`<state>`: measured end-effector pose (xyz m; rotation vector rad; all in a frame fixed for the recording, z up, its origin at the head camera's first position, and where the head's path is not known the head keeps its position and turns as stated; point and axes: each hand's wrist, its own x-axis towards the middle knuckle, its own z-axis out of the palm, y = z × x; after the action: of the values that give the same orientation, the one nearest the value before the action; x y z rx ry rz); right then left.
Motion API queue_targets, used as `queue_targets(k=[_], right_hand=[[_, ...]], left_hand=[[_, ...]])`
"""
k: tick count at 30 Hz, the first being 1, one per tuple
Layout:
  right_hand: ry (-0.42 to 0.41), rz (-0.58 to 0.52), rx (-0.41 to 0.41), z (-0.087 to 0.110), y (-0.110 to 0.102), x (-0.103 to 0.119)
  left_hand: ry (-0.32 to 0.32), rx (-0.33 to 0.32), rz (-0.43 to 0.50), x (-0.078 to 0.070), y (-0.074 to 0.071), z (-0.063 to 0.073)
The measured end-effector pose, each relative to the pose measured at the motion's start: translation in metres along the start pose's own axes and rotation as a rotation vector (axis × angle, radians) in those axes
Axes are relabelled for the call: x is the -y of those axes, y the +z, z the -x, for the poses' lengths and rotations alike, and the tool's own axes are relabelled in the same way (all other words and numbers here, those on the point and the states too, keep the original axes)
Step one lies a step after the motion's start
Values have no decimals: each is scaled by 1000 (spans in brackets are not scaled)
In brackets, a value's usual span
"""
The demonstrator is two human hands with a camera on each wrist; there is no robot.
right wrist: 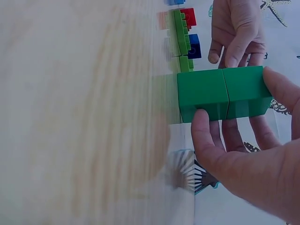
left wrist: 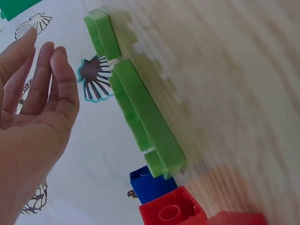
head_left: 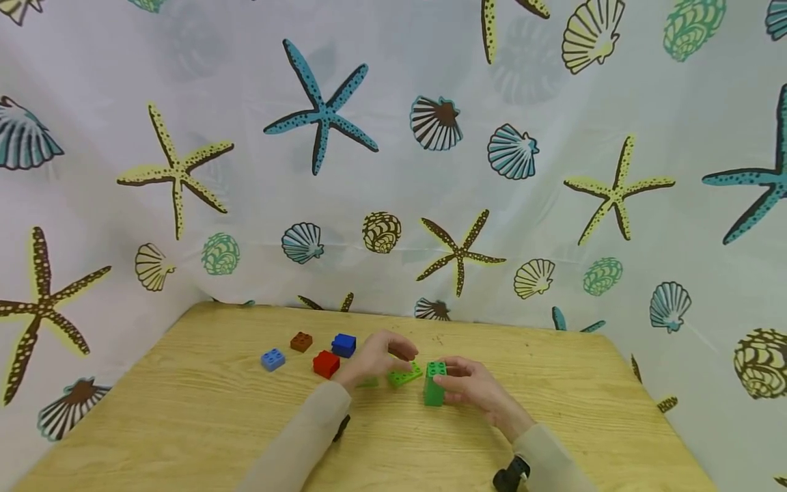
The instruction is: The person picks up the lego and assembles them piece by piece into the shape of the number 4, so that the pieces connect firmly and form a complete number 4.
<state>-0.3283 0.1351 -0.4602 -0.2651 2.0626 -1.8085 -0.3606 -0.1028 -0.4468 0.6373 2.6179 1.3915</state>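
Observation:
My right hand (head_left: pixel 476 391) grips a stack of two dark green toy bricks (right wrist: pixel 204 93) from its right side. The stack (head_left: pixel 434 393) stands upright on the wooden table, studs facing up. My left hand (head_left: pixel 378 359) hovers to the left of it with nothing in its grasp; its fingers are relaxed and slightly bent in the left wrist view. Below and beside that hand lie light green flat bricks, a longer one (left wrist: pixel 150 117) and a shorter one (left wrist: pixel 103 35). In the head view the left hand and wrist partly cover these light green bricks (head_left: pixel 406 374).
Left of my left forearm sit a red brick (head_left: pixel 326 364), a dark blue brick (head_left: pixel 343 345), a brown brick (head_left: pixel 301 342) and a light blue brick (head_left: pixel 273 359). A white curtain (head_left: pixel 381 184) printed with starfish and shells hangs behind the table (head_left: pixel 184 410).

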Motion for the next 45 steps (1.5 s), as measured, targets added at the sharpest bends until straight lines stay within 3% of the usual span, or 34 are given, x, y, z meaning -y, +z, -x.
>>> queue_targets(k=[7,24,37,45], right_hand=[[10,-50,21,-1,1,2],[10,-83,68,-2,-1,0],[-16,-60,13,0,2,2],[-83,20,-42,0,7,3]], left_hand=[[-66,50,-50,11,-1,-6],[-60,172,-187,21,1,-18],[-45,152,-226,15,2,-18],[-28,85,-150,17,-7,-11]])
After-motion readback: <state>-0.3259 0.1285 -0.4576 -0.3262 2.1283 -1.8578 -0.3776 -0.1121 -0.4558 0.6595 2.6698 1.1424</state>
